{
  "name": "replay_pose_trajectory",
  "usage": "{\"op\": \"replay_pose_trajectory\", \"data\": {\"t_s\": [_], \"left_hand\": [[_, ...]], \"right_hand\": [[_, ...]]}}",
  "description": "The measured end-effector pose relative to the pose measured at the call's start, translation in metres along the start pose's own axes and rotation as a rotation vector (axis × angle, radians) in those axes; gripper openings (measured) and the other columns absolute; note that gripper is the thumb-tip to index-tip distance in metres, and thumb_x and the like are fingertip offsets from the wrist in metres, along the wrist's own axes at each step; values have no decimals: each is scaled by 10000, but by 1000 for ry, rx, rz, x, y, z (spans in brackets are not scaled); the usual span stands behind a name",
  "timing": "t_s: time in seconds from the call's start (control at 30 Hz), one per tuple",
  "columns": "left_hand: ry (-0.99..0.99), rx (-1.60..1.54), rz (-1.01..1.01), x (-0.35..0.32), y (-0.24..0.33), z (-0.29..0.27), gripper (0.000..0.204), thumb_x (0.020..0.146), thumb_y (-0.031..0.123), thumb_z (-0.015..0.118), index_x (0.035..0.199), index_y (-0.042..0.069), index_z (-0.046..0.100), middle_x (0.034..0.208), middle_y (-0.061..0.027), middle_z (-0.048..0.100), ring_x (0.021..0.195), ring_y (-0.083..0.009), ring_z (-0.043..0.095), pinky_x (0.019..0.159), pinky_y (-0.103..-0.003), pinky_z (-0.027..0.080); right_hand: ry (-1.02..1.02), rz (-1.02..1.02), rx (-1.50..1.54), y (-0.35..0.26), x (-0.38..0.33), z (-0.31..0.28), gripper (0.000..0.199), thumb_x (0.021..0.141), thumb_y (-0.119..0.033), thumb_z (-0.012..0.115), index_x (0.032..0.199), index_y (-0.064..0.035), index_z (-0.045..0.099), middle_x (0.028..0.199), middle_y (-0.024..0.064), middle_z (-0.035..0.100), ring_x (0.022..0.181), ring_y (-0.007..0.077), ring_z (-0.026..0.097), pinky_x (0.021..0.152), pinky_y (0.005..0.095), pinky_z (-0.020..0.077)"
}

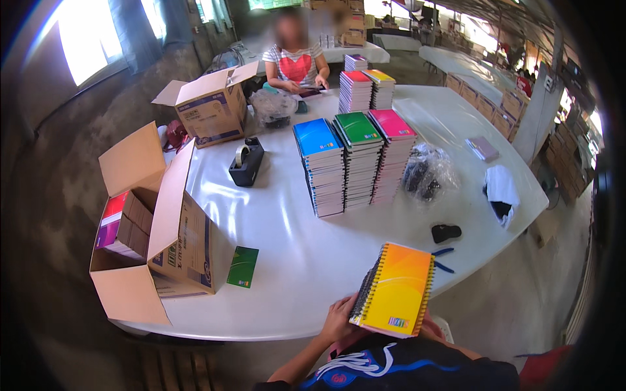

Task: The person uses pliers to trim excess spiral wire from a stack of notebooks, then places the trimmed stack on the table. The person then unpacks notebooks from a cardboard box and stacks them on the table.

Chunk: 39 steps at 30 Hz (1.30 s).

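Observation:
A stack of spiral notebooks (396,287) with a yellow-orange cover on top is held in front of my body, at the table's near edge. My left hand (340,319) grips the stack's lower left side, its fingers partly under it. On the right side my right hand (428,327) holds the same stack, mostly hidden behind it. Blue-handled pliers (443,260) lie just right of the stack, with a small black object (446,232) beyond them. To the left, a green notebook (242,266) lies flat on the white table (293,274).
Tall notebook piles with blue (318,136), green (358,128) and pink covers stand mid-table. An open carton (182,244) holding notebooks is at left, near a tape dispenser (247,163) and another carton (212,114). Across the table sits a person (297,68).

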<state>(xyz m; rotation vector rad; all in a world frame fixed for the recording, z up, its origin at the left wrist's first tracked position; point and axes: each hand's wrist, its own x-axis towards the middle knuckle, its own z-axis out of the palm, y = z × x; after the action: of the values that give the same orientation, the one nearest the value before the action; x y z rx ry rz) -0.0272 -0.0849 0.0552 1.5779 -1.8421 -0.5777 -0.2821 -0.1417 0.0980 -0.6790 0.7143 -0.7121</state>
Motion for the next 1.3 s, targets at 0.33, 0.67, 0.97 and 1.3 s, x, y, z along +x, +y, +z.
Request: {"op": "replay_pose_trajectory", "data": {"t_s": [0.33, 0.67, 0.97, 1.3], "left_hand": [[38, -82, -81, 64, -11, 16, 1058, 495, 314, 859, 1352, -26, 341, 1227, -215, 537, 1146, -373, 495, 976, -431, 394], [240, -112, -132, 143, -11, 15, 1056, 477, 285, 853, 1342, -32, 335, 1172, -199, 578, 1122, -370, 514, 955, -428, 407], [234, -172, -163, 199, -6, 26, 1018, 431, 256, 880, 1296, 6, 405, 1116, -179, 597, 1048, -373, 538, 886, -434, 450], [190, -194, -125, 227, -31, 53, 526, 520, 283, 890, 950, 79, 665, 857, -65, 685, 860, -226, 638, 797, -361, 490]], "right_hand": [[64, -232, 37, 8, 64, -2, 500, 902, -415, 490, 1286, -97, 450, 1234, 89, 537, 1110, 241, 535, 934, 410, 429], [-20, -165, 98, -52, 163, -19, 617, 862, -549, 477, 1298, -113, 464, 1262, 75, 536, 1142, 271, 518, 980, 476, 405], [9, -89, 40, -87, 194, -39, 533, 884, -468, 507, 1260, -90, 510, 1245, 85, 561, 1101, 226, 561, 952, 422, 443], [661, -695, -1663, -276, 189, -25, 686, 704, -166, 662, 1340, -245, 418, 1476, 98, 242, 1348, 342, 223, 1028, 590, 202]]}}
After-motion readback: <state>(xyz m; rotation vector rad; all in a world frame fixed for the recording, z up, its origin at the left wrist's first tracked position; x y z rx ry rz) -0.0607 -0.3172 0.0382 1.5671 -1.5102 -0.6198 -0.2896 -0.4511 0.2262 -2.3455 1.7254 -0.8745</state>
